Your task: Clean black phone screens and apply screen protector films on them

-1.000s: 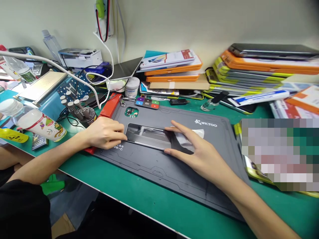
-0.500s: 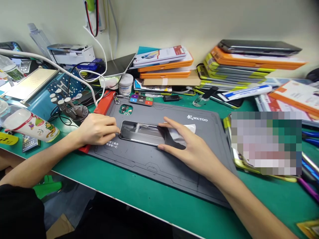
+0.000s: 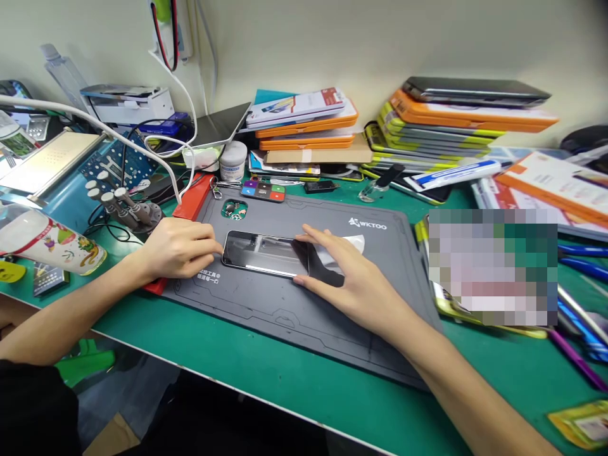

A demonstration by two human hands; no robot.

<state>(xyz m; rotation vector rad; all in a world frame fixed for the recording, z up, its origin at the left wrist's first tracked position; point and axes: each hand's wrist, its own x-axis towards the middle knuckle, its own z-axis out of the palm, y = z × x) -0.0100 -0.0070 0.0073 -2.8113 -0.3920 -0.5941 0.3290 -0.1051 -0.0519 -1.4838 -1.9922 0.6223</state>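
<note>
A dark phone [image 3: 263, 253] lies flat, screen up, on the grey work mat [image 3: 285, 304]. My left hand [image 3: 178, 249] rests curled at the phone's left end, its fingertips pinching that edge. My right hand [image 3: 349, 278] spans the phone's right end, thumb on the near edge and fingers on the far edge, gripping it. A white wipe or film [image 3: 354, 244] lies under my right fingers beside the phone.
A red tool [image 3: 192, 206] lies along the mat's left edge, with a small green circuit part [image 3: 234, 209] and a coloured keypad [image 3: 263, 190] behind. Screwdrivers [image 3: 118, 206], a bottle [image 3: 52, 239] and cables stand left. Stacked orange and yellow boxes [image 3: 446, 126] line the back wall.
Both hands stay on the phone in the same grip. The view has shifted right, so everything sits a little further left in the picture.
</note>
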